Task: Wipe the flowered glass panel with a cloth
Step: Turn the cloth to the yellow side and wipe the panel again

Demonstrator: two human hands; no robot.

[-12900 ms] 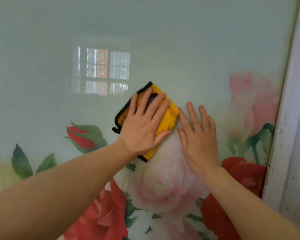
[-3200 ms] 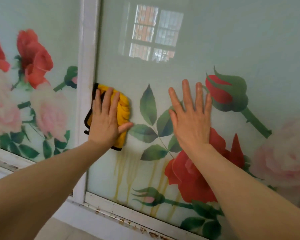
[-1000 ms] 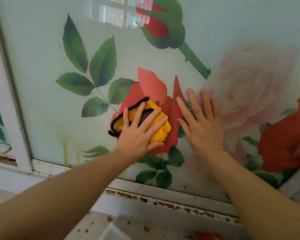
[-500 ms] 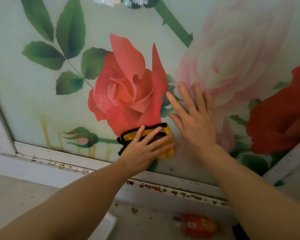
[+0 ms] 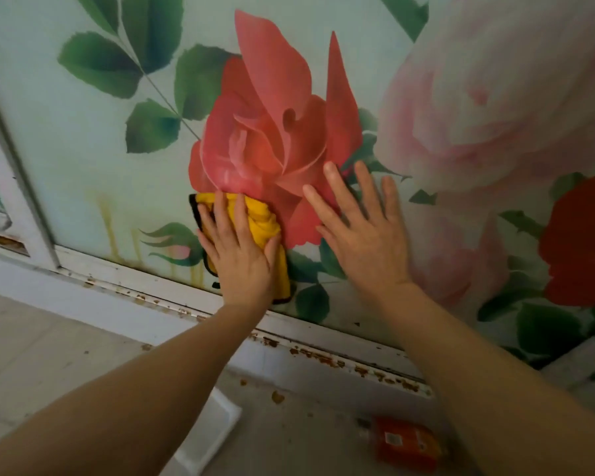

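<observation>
The flowered glass panel (image 5: 76, 156) fills the upper view, printed with a big red rose, pink roses and green leaves. My left hand (image 5: 239, 254) presses a yellow cloth with a black edge (image 5: 261, 221) flat against the glass, just under the red rose and close above the bottom frame. The fingers lie straight over the cloth. My right hand (image 5: 364, 231) rests flat on the glass to the right of the cloth, fingers spread, holding nothing.
A white bottom frame (image 5: 323, 345) with rust spots runs under the panel. A vertical white post (image 5: 11, 187) stands at the left. On the floor lie an orange bottle (image 5: 406, 444) and a white tray corner (image 5: 210, 434). Yellowish streaks mark the glass at lower left.
My left hand has slid the cloth left and turned to point up the glass. The view has closed in on the red rose. The right hand stays flat on the glass.
</observation>
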